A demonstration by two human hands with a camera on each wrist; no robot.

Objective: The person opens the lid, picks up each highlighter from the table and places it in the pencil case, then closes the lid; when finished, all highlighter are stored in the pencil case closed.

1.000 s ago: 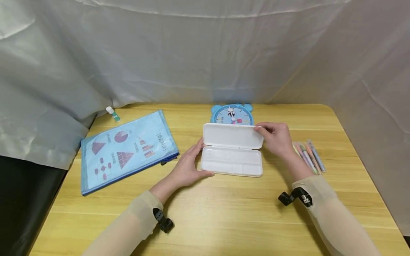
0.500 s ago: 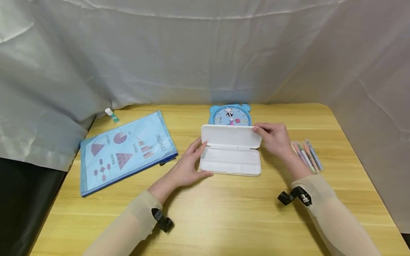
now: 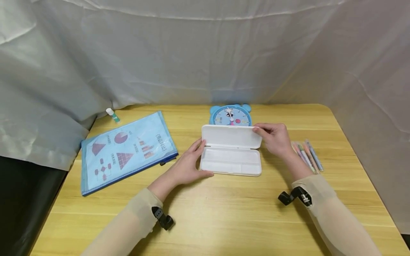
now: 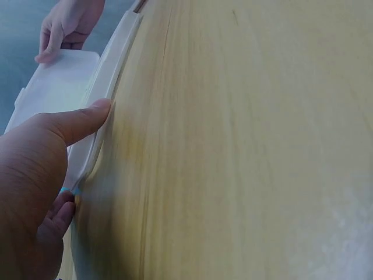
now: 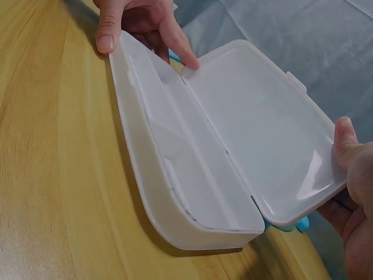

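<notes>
A white plastic pencil case [image 3: 230, 160] lies on the table with its lid [image 3: 231, 136] raised. Its shallow tray has a low divider and holds nothing. My left hand [image 3: 187, 167] grips the case's left end, thumb at the front edge, a finger by the hinge. At the lid's upper right corner, my right hand [image 3: 273, 138] pinches the edge between thumb and fingers. The right wrist view shows the case's inside [image 5: 175, 146], with the right thumb on the lid's inner face. Behind the lid stands a blue clock [image 3: 233, 114], its lower part hidden.
A blue zip document bag [image 3: 128, 151] printed with charts lies at the left, a glue stick [image 3: 112, 115] behind it. Several coloured pens [image 3: 307, 156] lie beside the right forearm. Grey curtain [image 3: 205, 53] hangs along the table's back and sides.
Both hands keep their hold on the case and lid. The left forefinger has shifted slightly onto the lid's left edge; the view has moved a little.
</notes>
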